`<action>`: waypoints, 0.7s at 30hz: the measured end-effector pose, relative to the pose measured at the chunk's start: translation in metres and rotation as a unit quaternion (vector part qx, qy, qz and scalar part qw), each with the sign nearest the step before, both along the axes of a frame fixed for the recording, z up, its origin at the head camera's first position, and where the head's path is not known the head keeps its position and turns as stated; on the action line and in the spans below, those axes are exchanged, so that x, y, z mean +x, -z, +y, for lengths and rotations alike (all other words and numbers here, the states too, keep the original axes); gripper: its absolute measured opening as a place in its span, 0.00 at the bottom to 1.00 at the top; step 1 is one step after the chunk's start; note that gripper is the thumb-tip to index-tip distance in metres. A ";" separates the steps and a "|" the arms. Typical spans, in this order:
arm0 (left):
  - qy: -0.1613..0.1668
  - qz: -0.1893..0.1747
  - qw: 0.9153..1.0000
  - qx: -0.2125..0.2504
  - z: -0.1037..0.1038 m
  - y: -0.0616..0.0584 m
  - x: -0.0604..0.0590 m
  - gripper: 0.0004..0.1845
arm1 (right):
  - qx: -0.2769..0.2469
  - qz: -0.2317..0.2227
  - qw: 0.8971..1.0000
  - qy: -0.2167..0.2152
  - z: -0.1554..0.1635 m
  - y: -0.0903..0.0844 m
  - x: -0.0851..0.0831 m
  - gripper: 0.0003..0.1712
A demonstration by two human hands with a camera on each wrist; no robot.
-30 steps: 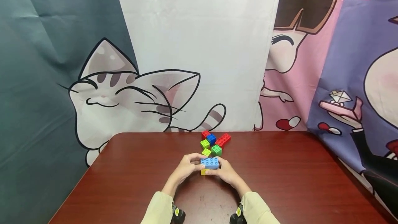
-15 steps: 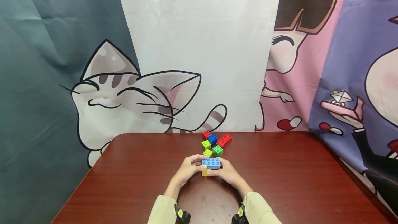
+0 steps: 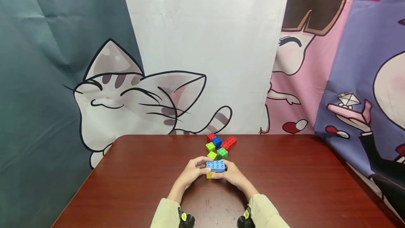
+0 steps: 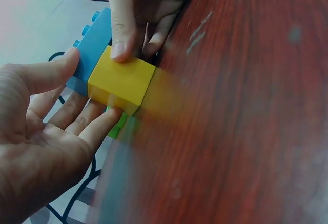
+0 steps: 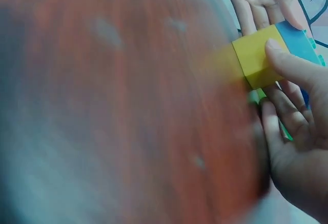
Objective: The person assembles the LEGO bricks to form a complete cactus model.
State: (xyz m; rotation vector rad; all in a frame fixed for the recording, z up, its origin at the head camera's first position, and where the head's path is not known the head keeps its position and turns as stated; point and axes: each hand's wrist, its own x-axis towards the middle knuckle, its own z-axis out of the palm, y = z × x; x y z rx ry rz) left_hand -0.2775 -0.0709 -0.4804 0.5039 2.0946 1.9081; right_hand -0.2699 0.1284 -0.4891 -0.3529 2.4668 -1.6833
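Observation:
A light blue toy building brick [image 3: 215, 165] with studs on top sits over a yellow brick [image 4: 122, 75], the two touching near the middle of the tabletop. My left hand [image 3: 191, 171] pinches the blue brick from the left, thumb on its near face and fingers beneath or behind. From the right, my right hand [image 3: 233, 176] holds the yellow brick, its thumb pressed on the near face, as the right wrist view also shows. Fingers hide much of the yellow brick in the head view. Whether the studs are fully seated cannot be seen.
Behind the hands lie loose bricks: two lime ones [image 3: 210, 146], a green one [image 3: 222, 153], a dark blue one [image 3: 217, 141], a small red one [image 3: 211, 137] and a long red one [image 3: 229, 143]. A reddish-brown table [image 3: 133, 182] stands before a cartoon curtain [image 3: 202, 45].
The head view has shifted slightly, so the whole scene sits a little further right. Both hands keep their hold, and the stacked bricks look the same.

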 end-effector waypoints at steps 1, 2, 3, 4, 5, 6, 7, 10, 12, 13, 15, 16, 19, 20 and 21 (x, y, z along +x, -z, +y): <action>0.000 0.001 1.000 -0.003 -0.001 -0.001 0.000 0.19 | 0.003 -0.003 1.000 -0.009 0.002 -0.002 -0.002 0.27; -0.001 0.000 1.000 -0.006 -0.001 -0.002 0.000 0.19 | 0.008 -0.003 1.000 -0.021 0.004 -0.004 -0.004 0.27; 0.000 -0.001 1.000 -0.007 -0.001 -0.003 -0.001 0.19 | 0.013 -0.002 0.999 -0.034 0.006 -0.006 -0.006 0.27; 0.001 0.000 1.000 -0.009 -0.001 -0.003 0.000 0.19 | 0.016 -0.005 0.999 -0.050 0.009 -0.008 -0.008 0.27; 0.002 0.004 1.000 -0.013 -0.002 -0.003 0.000 0.19 | 0.019 0.003 0.997 -0.076 0.012 -0.010 -0.011 0.26; 0.002 0.007 1.000 -0.018 -0.002 -0.004 0.000 0.19 | 0.021 0.008 0.995 -0.094 0.015 -0.012 -0.013 0.25; 0.003 0.010 1.000 -0.023 -0.001 -0.004 0.001 0.19 | 0.025 0.012 0.994 -0.105 0.019 -0.014 -0.013 0.25; 0.004 0.022 0.999 -0.037 0.002 -0.005 0.002 0.18 | 0.050 0.040 0.993 -0.095 0.026 -0.021 -0.017 0.22; 0.003 0.025 0.999 -0.045 0.003 -0.007 0.002 0.18 | 0.065 0.058 0.995 -0.054 0.028 -0.027 -0.020 0.17; 0.004 0.026 0.999 -0.047 0.004 -0.007 0.001 0.18 | 0.070 0.069 0.995 -0.030 0.027 -0.031 -0.022 0.15; 0.004 0.027 0.998 -0.051 0.003 -0.009 -0.001 0.18 | 0.059 0.076 0.995 0.011 0.025 -0.038 -0.028 0.10; 0.003 0.024 0.998 -0.053 0.002 -0.010 -0.002 0.18 | 0.049 0.078 0.995 0.026 0.023 -0.041 -0.031 0.09; 0.004 0.023 0.998 -0.056 -0.001 -0.010 -0.004 0.18 | 0.013 0.078 0.995 0.055 0.016 -0.047 -0.040 0.10; 0.005 0.021 0.998 -0.057 -0.002 -0.010 -0.005 0.18 | 0.006 0.074 0.995 0.061 0.014 -0.048 -0.043 0.11; 0.006 0.020 0.998 -0.057 -0.002 -0.009 -0.005 0.18 | 0.005 0.073 0.995 0.064 0.012 -0.049 -0.046 0.12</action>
